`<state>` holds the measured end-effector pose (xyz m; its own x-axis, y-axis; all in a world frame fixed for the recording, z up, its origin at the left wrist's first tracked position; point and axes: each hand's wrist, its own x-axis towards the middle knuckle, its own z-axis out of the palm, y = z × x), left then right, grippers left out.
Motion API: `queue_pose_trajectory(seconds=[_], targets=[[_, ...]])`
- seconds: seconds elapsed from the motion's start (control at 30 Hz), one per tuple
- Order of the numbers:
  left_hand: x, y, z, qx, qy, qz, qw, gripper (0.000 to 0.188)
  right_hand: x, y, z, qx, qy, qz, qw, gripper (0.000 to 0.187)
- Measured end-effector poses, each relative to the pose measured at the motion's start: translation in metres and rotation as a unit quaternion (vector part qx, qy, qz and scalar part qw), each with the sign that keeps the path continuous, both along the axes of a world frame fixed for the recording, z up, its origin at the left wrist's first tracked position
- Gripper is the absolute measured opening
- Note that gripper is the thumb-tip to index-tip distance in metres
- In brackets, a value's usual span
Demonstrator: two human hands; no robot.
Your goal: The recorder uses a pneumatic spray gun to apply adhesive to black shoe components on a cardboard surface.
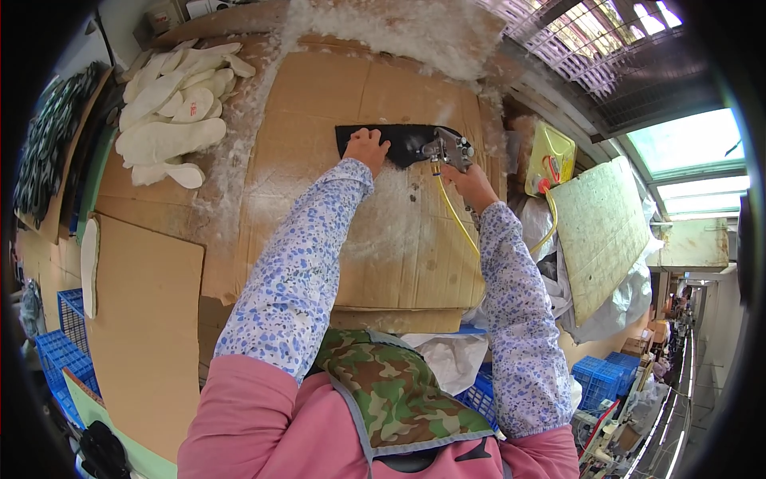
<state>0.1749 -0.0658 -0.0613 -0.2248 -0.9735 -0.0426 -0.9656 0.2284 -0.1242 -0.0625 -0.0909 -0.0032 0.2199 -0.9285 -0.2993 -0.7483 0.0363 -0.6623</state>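
A black, flat piece of material (pixel 405 144), long and tapering toward the right, lies on the cardboard-covered table (pixel 319 104). Over its left end my left hand (pixel 367 150) is closed, with curled fingers gripping or pressing the piece. My right hand (pixel 472 188) is wrapped round a metal spray gun (pixel 452 148), held over the right part of the piece. From the gun a yellow hose (pixel 453 209) runs down beside my right forearm. Part of the piece is hidden beneath the gun and my left hand.
White shoe insoles (pixel 179 100) are heaped at the far left. Whitish fluffy residue (pixel 399 28) covers the table's far edge. On the right stand a yellow container (pixel 550 156) with a hose and a leaning stained board (pixel 610 239). Blue crates (pixel 602 383) sit lower right.
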Motion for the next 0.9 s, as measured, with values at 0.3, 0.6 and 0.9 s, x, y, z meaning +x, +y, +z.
queue_pose_trajectory(seconds=[0.3, 0.6, 0.9], targets=[[0.004, -0.001, -0.001, -0.005, 0.01, -0.001, 1.0, 0.045, 0.001, 0.001, 0.004, 0.001, 0.001, -0.006, 1.0, 0.036], [0.001, 0.0, 0.003, 0.003, 0.026, 0.007, 1.0, 0.048, -0.001, 0.002, 0.01, 0.027, -0.05, -0.03, 0.998, 0.031], [0.003, 0.0, -0.006, -0.008, 0.057, 0.022, 0.998, 0.046, -0.025, 0.0, 0.036, 0.123, -0.19, -0.052, 0.973, 0.019]])
